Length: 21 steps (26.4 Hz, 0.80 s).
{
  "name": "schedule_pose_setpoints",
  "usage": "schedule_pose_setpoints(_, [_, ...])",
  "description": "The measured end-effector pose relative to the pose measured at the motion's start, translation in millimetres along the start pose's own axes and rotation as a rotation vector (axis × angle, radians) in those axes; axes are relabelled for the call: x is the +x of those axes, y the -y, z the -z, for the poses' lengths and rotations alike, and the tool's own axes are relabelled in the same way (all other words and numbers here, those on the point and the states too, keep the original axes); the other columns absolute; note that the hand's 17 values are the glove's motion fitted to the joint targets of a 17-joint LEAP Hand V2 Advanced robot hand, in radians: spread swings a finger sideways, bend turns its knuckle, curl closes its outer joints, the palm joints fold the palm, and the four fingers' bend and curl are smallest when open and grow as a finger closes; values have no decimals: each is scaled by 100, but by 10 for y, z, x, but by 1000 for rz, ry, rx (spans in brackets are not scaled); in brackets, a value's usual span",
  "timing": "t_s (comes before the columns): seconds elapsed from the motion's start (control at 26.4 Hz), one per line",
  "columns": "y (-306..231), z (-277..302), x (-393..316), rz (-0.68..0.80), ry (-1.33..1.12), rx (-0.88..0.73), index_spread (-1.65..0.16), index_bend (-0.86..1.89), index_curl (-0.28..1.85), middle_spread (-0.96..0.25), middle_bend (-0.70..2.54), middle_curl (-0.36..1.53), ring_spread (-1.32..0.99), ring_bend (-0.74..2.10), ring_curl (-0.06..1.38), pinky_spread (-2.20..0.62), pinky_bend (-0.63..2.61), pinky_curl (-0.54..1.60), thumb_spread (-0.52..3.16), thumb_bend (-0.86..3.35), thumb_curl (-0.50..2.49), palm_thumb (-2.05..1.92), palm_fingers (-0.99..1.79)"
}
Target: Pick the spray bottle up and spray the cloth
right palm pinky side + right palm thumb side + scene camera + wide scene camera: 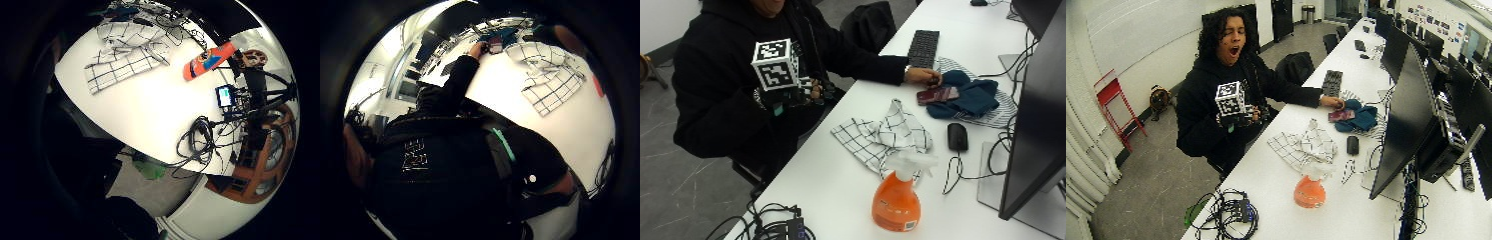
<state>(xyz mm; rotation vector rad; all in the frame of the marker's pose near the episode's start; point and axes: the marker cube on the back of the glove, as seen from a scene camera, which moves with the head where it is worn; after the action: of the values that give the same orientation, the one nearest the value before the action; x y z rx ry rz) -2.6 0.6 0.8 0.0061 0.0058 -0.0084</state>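
One orange spray bottle (896, 200) with a white trigger head stands upright on the white worktop (833, 185), at six o'clock from the crumpled checked cloth (883, 134) and just beside it. At nine o'clock from the cloth, off the worktop, the gloved right hand (810, 94) is raised at the person's chest; whether its grip is wide or narrow cannot be told. In the little-finger palm view, bottle (208, 60) and cloth (125, 57) lie apart
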Motion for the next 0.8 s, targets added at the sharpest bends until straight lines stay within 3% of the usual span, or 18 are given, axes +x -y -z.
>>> schedule_pose_setpoints(0.46, [32,-62,98,-6,-2,-26,-36,19,21,-14,25,18,-16,35,19,11,22,17,93,20,13,42,54])
schedule_pose_setpoints(0.8, [93,-17,876,-236,-20,0,-38,17,25,-14,27,25,-18,35,23,12,17,21,108,17,18,47,63])
